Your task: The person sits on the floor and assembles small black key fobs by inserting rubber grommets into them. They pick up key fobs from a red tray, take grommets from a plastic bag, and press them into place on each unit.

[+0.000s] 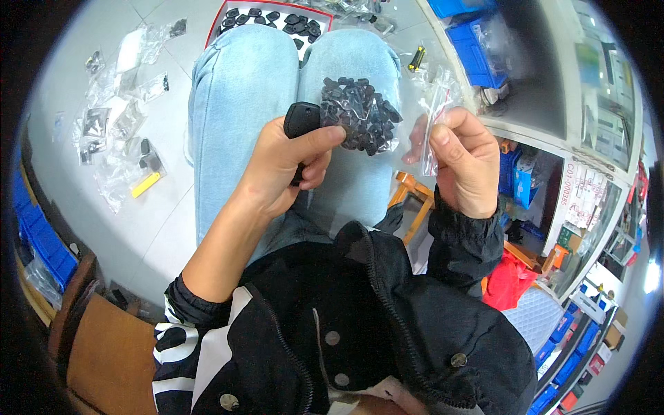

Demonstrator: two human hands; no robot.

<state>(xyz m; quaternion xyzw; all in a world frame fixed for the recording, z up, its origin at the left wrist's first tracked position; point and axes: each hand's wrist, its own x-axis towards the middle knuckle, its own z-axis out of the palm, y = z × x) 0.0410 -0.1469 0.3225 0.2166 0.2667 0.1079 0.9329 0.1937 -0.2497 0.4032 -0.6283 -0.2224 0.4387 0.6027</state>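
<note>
My left hand (pixel 289 155) is closed around a black key fob shell (pixel 301 119), which sticks out above the fingers. Its thumb also presses on the near corner of a clear zip bag, whose contents are many small black plastic pieces (pixel 356 114) bunched over my right knee. Thumb and fingers of my right hand (pixel 465 159) pinch the bag's zip edge (pixel 434 128), marked by a red line. Whether the zip is parted cannot be made out. Another dark part shows below the left fingers, mostly hidden.
A red-rimmed box (pixel 325 12) of black fob shells lies beyond my knees. On the floor at left are scattered clear bags of parts (pixel 114 124) and a yellow piece (pixel 146 185). Blue bins (pixel 477 52) and glass-fronted shelving stand at right, a wooden stool (pixel 415 200) beside my leg.
</note>
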